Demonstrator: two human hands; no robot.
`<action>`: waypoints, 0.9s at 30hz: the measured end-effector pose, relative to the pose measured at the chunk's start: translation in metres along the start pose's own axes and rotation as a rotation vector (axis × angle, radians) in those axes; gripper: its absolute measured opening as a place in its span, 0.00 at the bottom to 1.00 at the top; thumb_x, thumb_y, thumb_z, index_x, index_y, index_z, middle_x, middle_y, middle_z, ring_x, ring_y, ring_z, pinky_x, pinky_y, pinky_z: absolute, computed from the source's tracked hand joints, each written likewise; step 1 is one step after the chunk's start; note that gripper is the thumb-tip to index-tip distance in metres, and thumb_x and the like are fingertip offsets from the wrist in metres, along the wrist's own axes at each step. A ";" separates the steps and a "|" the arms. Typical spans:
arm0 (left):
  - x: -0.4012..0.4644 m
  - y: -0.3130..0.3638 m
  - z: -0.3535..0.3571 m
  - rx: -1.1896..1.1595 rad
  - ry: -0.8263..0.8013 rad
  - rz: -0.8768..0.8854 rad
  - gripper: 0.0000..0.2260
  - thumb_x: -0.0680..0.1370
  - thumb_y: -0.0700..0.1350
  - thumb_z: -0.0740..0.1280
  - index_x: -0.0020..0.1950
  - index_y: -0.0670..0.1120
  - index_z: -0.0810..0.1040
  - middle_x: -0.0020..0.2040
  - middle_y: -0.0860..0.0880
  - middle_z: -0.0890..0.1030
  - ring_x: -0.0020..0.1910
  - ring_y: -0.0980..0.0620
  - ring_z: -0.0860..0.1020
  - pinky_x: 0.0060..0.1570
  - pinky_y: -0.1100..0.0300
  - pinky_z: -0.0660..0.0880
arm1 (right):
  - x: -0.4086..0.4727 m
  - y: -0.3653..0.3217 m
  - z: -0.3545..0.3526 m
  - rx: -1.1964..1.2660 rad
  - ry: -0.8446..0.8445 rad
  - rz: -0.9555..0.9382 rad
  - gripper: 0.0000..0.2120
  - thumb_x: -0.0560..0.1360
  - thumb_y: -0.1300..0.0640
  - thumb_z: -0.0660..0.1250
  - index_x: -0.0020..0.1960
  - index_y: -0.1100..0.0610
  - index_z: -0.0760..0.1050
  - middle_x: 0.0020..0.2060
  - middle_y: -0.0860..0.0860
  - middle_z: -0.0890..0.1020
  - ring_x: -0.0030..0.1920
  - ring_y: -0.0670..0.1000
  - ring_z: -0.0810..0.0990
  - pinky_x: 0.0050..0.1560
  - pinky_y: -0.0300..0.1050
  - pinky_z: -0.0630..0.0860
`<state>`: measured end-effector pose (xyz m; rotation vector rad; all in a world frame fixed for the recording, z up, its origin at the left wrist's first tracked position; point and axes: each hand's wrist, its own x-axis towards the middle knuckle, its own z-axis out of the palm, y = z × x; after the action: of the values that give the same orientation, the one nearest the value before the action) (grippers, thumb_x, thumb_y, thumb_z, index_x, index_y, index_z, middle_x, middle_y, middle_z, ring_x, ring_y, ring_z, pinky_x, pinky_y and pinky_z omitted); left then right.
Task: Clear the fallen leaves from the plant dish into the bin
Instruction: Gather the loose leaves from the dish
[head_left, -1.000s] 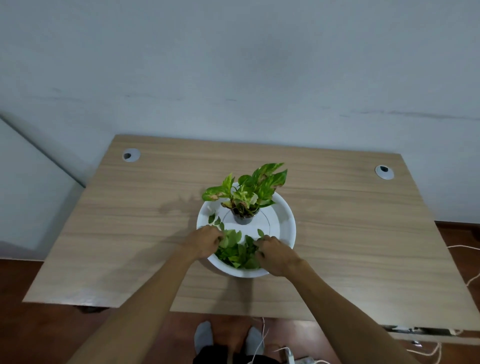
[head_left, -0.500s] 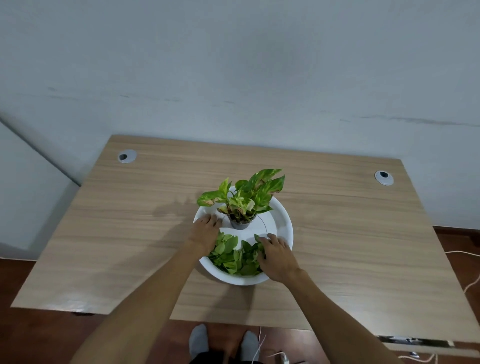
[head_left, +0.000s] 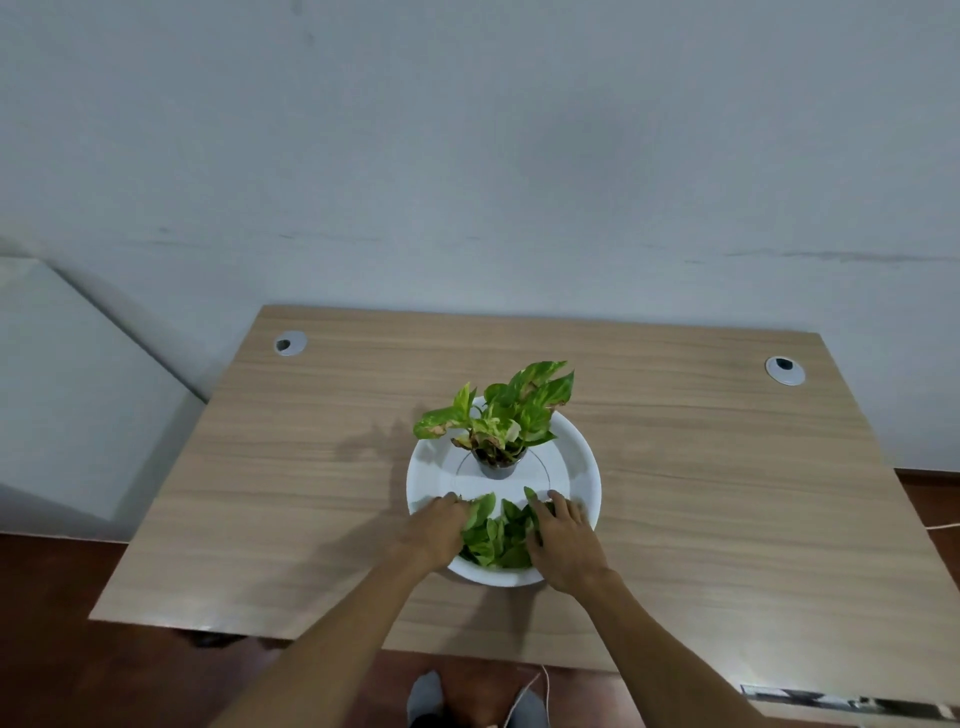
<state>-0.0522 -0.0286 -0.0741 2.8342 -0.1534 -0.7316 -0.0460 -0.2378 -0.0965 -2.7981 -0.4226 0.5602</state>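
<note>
A round white dish (head_left: 576, 467) sits in the middle of the wooden desk (head_left: 311, 467). A small potted plant (head_left: 498, 421) with green and yellow leaves stands at the dish's centre. A heap of loose green fallen leaves (head_left: 496, 535) lies in the near part of the dish. My left hand (head_left: 436, 530) and my right hand (head_left: 563, 540) rest on either side of the heap, fingers spread and pressed against the leaves, cupping them together. No bin is in view.
The desk backs onto a pale wall, with round cable grommets at the back left (head_left: 290, 343) and back right (head_left: 784, 370). A white cable (head_left: 530, 691) trails on the dark floor by my feet (head_left: 428, 696).
My left hand has drawn back from near the pot to the left side of the leaf heap. The scattered leaves by the pot are now gathered into the heap.
</note>
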 end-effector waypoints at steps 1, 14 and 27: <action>0.001 -0.003 -0.001 0.017 0.038 -0.005 0.19 0.74 0.32 0.61 0.63 0.41 0.74 0.61 0.41 0.74 0.60 0.40 0.75 0.56 0.46 0.75 | 0.001 -0.001 0.000 0.018 0.007 0.009 0.28 0.78 0.50 0.56 0.78 0.53 0.58 0.74 0.58 0.64 0.75 0.57 0.60 0.76 0.55 0.56; 0.001 0.004 0.013 0.083 -0.024 -0.050 0.24 0.73 0.35 0.66 0.69 0.39 0.67 0.66 0.40 0.69 0.64 0.39 0.70 0.60 0.47 0.72 | -0.010 -0.023 0.007 0.113 0.011 -0.005 0.21 0.81 0.53 0.54 0.73 0.55 0.66 0.69 0.53 0.70 0.67 0.57 0.65 0.67 0.53 0.71; 0.006 -0.015 -0.002 0.164 0.095 0.023 0.28 0.74 0.36 0.65 0.74 0.43 0.63 0.75 0.43 0.63 0.75 0.41 0.61 0.73 0.48 0.61 | 0.005 -0.011 -0.023 0.061 0.141 -0.067 0.20 0.80 0.54 0.55 0.69 0.54 0.72 0.68 0.52 0.75 0.65 0.56 0.73 0.62 0.52 0.74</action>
<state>-0.0450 -0.0146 -0.0788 3.0103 -0.2405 -0.6041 -0.0349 -0.2307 -0.0741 -2.7318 -0.4589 0.3520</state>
